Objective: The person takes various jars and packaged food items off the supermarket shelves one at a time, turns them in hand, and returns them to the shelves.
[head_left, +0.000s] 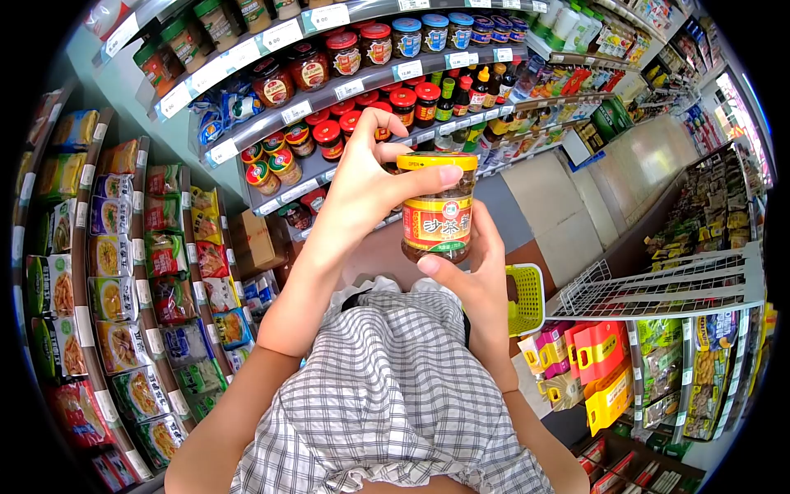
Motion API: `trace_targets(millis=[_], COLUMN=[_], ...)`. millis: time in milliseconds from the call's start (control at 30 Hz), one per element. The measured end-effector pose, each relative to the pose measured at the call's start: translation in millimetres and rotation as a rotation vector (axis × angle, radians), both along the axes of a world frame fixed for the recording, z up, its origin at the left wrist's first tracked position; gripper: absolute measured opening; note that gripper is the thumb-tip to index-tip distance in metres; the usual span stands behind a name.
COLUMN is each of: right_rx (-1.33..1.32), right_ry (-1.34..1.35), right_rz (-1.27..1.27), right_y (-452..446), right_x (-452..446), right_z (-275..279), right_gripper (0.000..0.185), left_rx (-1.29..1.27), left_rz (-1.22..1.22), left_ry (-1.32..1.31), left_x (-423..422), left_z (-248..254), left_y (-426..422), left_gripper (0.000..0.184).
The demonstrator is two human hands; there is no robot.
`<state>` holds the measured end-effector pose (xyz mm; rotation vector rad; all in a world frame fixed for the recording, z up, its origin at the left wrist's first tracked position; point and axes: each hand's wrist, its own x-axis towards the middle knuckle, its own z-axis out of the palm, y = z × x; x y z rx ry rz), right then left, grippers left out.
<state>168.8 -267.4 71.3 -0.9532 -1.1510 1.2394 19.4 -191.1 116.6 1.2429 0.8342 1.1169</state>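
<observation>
Upright in front of my chest is a glass jar (pixel 437 216) with a yellow lid and a red, yellow and green label, its contents dark brown. My left hand (pixel 380 169) reaches across its top, the thumb on the lid's front edge and other fingers curled behind or above. From the lower right, my right hand (pixel 477 276) holds the jar's body, with the thumb at the front near the base and the fingers around the far side. The lid is on the jar.
Curved shelves (pixel 350 86) of jars and bottles stand ahead. Packaged foods hang on a rack (pixel 115 272) at the left. A yellow-green basket (pixel 527 300) is right of my right hand, beside a white wire rack (pixel 658 288). A tiled aisle (pixel 568 193) runs off to the upper right.
</observation>
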Motion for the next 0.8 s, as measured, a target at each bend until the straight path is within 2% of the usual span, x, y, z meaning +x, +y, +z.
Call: trace_targets(millis=[167,267,400,500,600,800], right_rx=[0.033,0.124,0.285,0.331,0.368,0.480], right_ry=[-0.044,-0.058,-0.140,-0.212,-0.324,-0.524], right_rz=[0.007,-0.024,-0.115,-0.147,-0.165,-0.184], right_y=[-2,-2,-2,-3,-4,-5], right_x=[3,3,9,14,15,12], right_z=[-1,0,2,3,6,23], right_gripper=[0.076,0.080,0.094,0.093,0.084,0.082], left_rx=[0.009,0.121,0.569,0.738,0.973,1.029], left_rz=[0.029,0.099,0.319,0.355,0.369,0.397], left_ry=[0.007,0.078,0.289,0.264,0.430,0.410], left_x=[0,-1,-1,0,-7,-13], left_z=[-1,-3,-13,-17,-14,-21], left_y=[-5,-15,-23,-27,-31,-36], left_gripper=[0.069,0.075,0.087,0.085,0.081,0.076])
